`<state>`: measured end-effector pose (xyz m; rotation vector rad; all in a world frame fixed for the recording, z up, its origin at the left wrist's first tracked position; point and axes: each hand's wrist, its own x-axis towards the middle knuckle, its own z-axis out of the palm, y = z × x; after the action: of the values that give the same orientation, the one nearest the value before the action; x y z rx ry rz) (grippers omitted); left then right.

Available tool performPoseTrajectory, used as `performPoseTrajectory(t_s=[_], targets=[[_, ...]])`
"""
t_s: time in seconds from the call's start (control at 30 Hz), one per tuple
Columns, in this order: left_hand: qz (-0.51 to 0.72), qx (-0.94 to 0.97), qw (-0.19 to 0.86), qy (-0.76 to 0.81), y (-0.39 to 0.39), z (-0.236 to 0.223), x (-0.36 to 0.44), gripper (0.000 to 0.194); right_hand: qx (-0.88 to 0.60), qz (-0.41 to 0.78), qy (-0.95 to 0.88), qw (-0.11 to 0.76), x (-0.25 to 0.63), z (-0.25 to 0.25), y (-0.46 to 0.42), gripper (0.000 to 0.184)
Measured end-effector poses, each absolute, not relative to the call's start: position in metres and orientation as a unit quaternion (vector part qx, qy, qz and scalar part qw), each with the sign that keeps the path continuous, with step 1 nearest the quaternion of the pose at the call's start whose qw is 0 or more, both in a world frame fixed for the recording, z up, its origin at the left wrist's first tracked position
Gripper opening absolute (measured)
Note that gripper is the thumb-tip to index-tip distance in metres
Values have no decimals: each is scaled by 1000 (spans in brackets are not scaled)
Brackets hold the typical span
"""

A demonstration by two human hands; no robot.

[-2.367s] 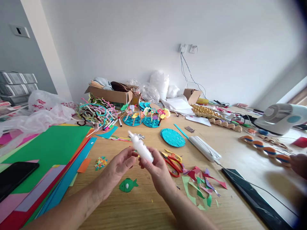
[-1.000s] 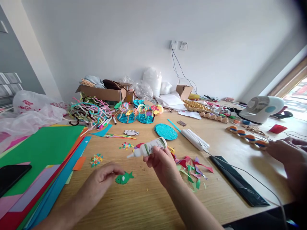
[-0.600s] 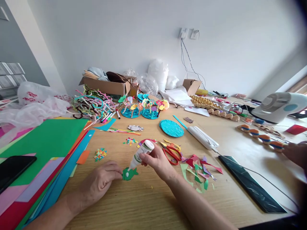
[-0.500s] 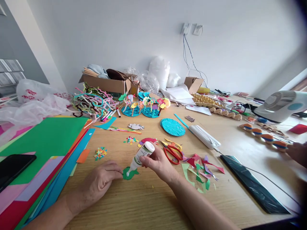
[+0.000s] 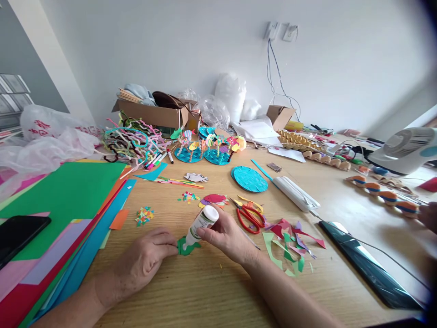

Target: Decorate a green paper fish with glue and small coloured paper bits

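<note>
Fingers of the right hand [image 5: 227, 234] are wrapped around a white bottle [image 5: 202, 222], tipped so its nose points down at a green paper fish [image 5: 187, 252]. Fingertips of the left hand [image 5: 146, 255] touch the fish's left end; I cannot tell if they pinch it or just press on it.

The fish is on the near part of the table [image 5: 218, 291], between both hands. It looks all cut out, and a white blob sits by the bottle's tip. I see no dots stuck on it, so I think it is only partly done. How much white it has is hard to tell, because the bottle and hand hide some of it.

Small paper dots lie in two piles: one [image 5: 145, 215] to the left and one [image 5: 189, 197] farther off. Past the bottle is a red paper piece [image 5: 215, 198] with colored bits. Red scissors [image 5: 244, 208] lie just right of the right hand, near paper scraps [image 5: 297, 238], so that side is crowded. Big colored sheets [image 5: 61, 187] and a black phone [image 5: 22, 234] fill the left. Far away stand blue bases [image 5: 218, 156] with little fish. Another person's hand [image 5: 428, 216] shows at the right edge.
</note>
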<state>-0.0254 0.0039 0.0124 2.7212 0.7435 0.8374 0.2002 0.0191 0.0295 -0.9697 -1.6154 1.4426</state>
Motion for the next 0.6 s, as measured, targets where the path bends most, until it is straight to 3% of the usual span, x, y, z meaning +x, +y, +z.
performPoseTrajectory(t_s=[0.6], targets=[[271, 918, 116, 266, 3, 8, -27, 46, -381, 536, -643, 392, 197, 24, 23, 37]])
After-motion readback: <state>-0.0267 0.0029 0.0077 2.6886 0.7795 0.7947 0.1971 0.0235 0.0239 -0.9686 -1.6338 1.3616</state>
